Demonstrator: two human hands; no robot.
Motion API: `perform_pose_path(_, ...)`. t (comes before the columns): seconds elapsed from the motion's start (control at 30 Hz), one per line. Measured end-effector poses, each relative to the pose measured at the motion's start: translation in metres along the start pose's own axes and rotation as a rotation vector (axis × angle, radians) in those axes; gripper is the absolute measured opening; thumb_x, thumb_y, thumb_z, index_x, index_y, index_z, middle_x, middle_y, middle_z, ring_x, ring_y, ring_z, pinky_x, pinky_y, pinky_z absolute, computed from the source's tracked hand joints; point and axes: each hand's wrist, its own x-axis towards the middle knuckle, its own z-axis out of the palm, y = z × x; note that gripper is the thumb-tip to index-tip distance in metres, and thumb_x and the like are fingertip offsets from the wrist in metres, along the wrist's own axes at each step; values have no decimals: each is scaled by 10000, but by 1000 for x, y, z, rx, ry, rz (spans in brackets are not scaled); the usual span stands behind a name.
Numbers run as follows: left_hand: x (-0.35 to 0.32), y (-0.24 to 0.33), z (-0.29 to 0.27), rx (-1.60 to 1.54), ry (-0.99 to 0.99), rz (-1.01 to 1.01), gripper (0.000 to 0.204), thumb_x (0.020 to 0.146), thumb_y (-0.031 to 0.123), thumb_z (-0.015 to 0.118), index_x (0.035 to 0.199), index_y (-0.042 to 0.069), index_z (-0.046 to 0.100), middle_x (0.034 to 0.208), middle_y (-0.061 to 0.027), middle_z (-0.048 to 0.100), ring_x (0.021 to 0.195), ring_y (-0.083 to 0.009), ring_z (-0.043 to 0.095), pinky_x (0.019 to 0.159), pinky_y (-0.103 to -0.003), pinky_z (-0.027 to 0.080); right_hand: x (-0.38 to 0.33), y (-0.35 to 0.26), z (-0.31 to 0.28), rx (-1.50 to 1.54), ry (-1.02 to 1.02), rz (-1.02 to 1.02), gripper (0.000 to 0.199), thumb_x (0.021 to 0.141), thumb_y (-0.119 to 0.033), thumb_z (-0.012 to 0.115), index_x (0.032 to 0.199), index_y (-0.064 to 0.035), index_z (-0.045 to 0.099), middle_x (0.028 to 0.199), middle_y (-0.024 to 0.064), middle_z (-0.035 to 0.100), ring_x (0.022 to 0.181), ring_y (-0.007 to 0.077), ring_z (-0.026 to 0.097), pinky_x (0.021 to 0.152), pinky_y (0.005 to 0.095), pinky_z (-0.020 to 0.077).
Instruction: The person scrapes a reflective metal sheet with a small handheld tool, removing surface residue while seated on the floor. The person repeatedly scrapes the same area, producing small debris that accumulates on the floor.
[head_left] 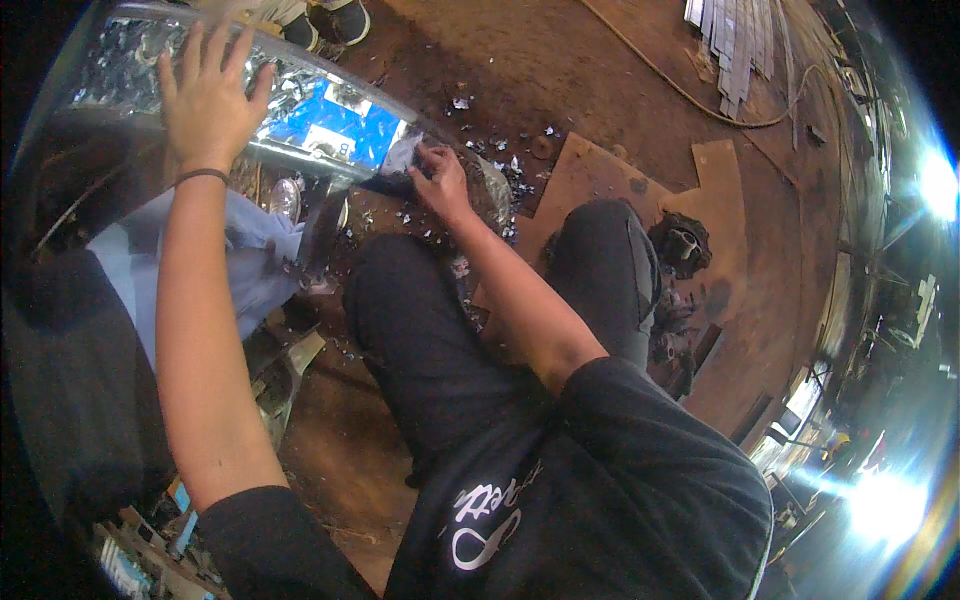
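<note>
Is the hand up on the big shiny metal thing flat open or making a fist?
Flat open: the left hand lies palm-down on the shiny metal sheet, fingers spread apart.

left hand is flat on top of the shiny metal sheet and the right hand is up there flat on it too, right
Not quite. In the head view the left hand is flat on the metal sheet, but the right hand is lower, at the sheet's bottom edge with its fingers curled there, not flat on top.

A brown dirt floor (pixel 600 60) spreads far and right, strewn with small metal scraps (pixel 500 150). Flat rusty plates (pixel 720 180) lie right. Grey strips (pixel 735 40) are stacked far right. Bright glare (pixel 880 500) enters near right.
</note>
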Motion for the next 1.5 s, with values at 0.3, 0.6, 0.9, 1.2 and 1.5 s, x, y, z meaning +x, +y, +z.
perform_pose_path(0.3,1,4,-8,6,-30,-8,536,984,524,557,1453,265,584,1593,13,451,1501,-235,358,1232,-570,210,-4,28,-32,103,57,293,314,850,-178,777,1129,-35,762,1004,164,770,913,286,742,869,372,556)
perform_pose_path(0.6,-1,4,-9,38,-24,-3,533,978,530,561,1441,267,595,1586,16,463,1495,-236,367,1227,-568,223,15,0,-40,-41,-7,-18,273,847,-197,782,1116,-148,791,1033,156,705,975,374,682,872,434,553)
perform_pose_path(0.9,-2,4,-10,44,-33,8,532,984,534,557,1447,275,591,1588,22,463,1499,-234,364,1227,-566,226,13,18,-23,-433,-94,-210,324,859,-153,655,1179,-103,678,1064,139,667,1029,359,656,808,461,585)
perform_pose_path(1.2,5,7,-8,20,-27,-4,544,987,541,543,1459,274,579,1599,23,445,1503,-240,356,1240,-558,198,7,45,-16,-299,8,-212,364,853,-85,679,1180,22,562,1127,250,606,1084,442,605,913,501,531)
perform_pose_path(1.5,-2,2,-6,42,-16,0,532,975,529,571,1445,280,589,1584,19,468,1492,-235,374,1221,-575,231,7,21,-31,-122,-9,-217,293,883,-121,729,1170,-66,711,1109,172,667,1002,383,659,878,439,549)
